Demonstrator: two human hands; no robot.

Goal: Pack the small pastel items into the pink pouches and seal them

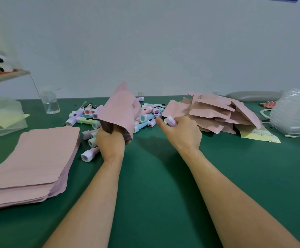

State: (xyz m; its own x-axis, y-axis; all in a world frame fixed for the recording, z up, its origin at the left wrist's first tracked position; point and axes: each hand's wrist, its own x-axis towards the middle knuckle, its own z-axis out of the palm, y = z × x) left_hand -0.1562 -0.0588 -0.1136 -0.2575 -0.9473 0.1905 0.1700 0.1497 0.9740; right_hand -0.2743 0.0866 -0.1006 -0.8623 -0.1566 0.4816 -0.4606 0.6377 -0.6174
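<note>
Left hand (110,140) grips the open pink pouch (121,109) by its mouth, blocking part of the pastel item pile (90,114) behind. Right hand (183,133) clutches a lilac item (170,120), mostly hidden in the fist. Filled pouches (215,113) heap right; flat stack (32,161) gets cut off left.

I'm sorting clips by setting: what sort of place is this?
Probably a hand-packing workshop: a stack of flat pink pouches, a heap of pastel items and a pile of filled pouches lie on a green table.

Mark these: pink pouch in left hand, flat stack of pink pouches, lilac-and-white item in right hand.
pink pouch (120,108): head view, middle of its face.
flat stack of pink pouches (34,158): head view, top sheet's centre.
lilac-and-white item (170,120): head view, exposed white end.
</note>
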